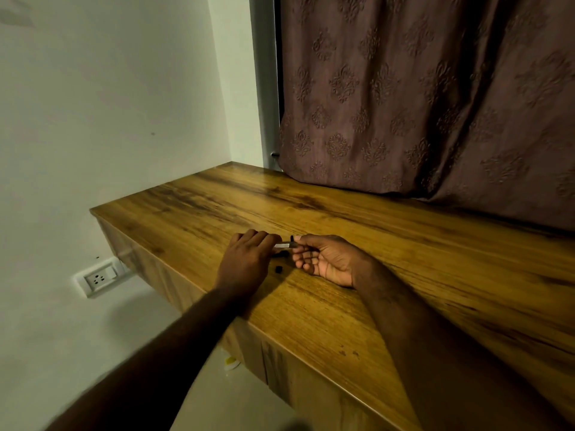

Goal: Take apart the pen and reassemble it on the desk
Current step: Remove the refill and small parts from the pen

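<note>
The right hand [326, 259] lies palm up on the desk, its thumb and forefinger pinched together on one end of a slender pale pen piece [283, 245]. The left hand [249, 256], back upward with fingers curled down, meets the other end. Its fingertips are hidden, so it is unclear whether they grip the piece. The piece is held level just above the desk, between the two hands, and has a dark band by the right thumb. A small black part [278, 269] lies loose on the wood just below it, between the hands. Other dark bits near the fingers are too small to identify.

The desk [357, 209] is a long top of glossy, warm brown wood grain with dark streaks, fixed into a corner. A plain pale wall [109, 104] stands to its left, with a white wall socket [99, 277] below desk level. Behind the desk hangs a brown curtain [420, 104] with an embossed floral pattern, its hem resting on the wood.
</note>
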The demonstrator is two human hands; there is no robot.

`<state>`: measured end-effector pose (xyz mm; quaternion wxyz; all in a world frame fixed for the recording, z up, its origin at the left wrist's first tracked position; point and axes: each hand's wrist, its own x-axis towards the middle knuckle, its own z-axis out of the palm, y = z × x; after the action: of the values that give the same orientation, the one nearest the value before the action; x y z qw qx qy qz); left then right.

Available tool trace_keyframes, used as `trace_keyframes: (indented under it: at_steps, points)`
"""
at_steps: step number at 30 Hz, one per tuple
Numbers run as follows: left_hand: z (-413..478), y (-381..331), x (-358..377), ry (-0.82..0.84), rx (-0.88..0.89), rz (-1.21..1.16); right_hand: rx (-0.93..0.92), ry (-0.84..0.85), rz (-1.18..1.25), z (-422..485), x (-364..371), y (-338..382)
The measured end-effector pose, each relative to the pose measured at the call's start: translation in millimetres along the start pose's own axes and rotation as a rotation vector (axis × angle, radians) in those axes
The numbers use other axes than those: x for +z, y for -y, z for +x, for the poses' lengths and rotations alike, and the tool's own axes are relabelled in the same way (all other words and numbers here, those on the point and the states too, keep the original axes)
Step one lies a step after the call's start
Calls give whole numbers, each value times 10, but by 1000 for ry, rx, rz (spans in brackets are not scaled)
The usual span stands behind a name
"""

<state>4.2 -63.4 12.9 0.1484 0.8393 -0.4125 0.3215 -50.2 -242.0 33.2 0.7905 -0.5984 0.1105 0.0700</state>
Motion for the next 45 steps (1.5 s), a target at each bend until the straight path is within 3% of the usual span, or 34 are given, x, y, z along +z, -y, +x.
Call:
trace_keyframes:
  at_steps: [5, 31, 45]
  points:
    - [-18, -13, 14, 16, -79, -75, -3, 29, 12, -15, -10, 1]
    - [-32, -57, -21, 22, -123, -113, -88, -40, 28, -24, 26, -12]
    - [163, -52, -112, 80, 131, 170, 44, -54, -21, -29, 37, 38]
